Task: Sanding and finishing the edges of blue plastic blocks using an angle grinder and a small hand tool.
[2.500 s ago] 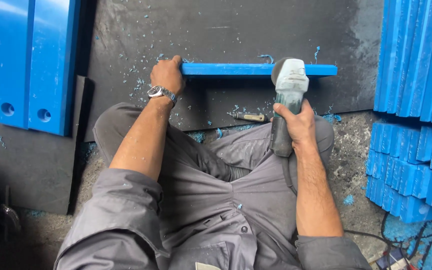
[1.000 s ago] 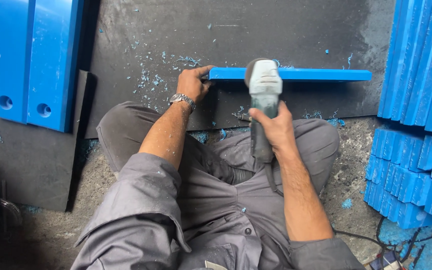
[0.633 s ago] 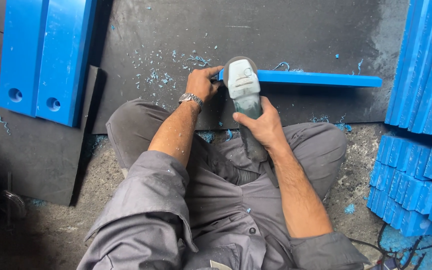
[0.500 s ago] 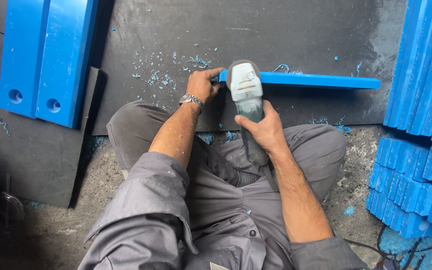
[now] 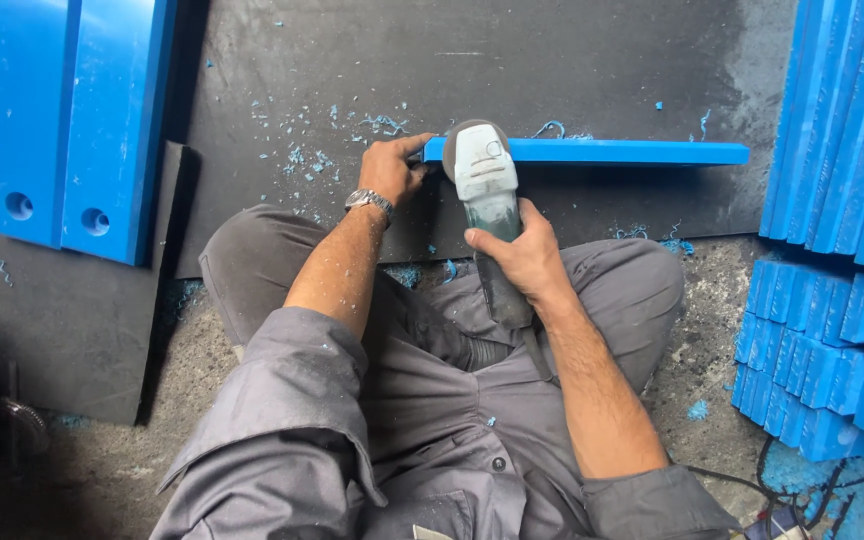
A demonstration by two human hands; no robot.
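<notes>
Right hand [image 5: 517, 255]: wrapped around a grinder [image 5: 487, 200], its head at the blue bar's [image 5: 602, 152] left end.
Left hand [image 5: 392, 170]: fingers curled, pinching that end.
Mat [image 5: 572, 60]: dark, bare beyond the bar.
Edges: blue planks [image 5: 77, 120] left, stacked blue strips [image 5: 842, 130] right.

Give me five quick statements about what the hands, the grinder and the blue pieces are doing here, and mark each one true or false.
1. The right hand grips the angle grinder by its body. True.
2. The left hand rests on the person's knee. False: it holds the left end of the blue bar.
3. The grinder's head sits at the left end of the bar. True.
4. The two blue panels at far left have no holes. False: each has one round hole near its lower end.
5. Blue shavings lie on the dark mat. True.
</notes>
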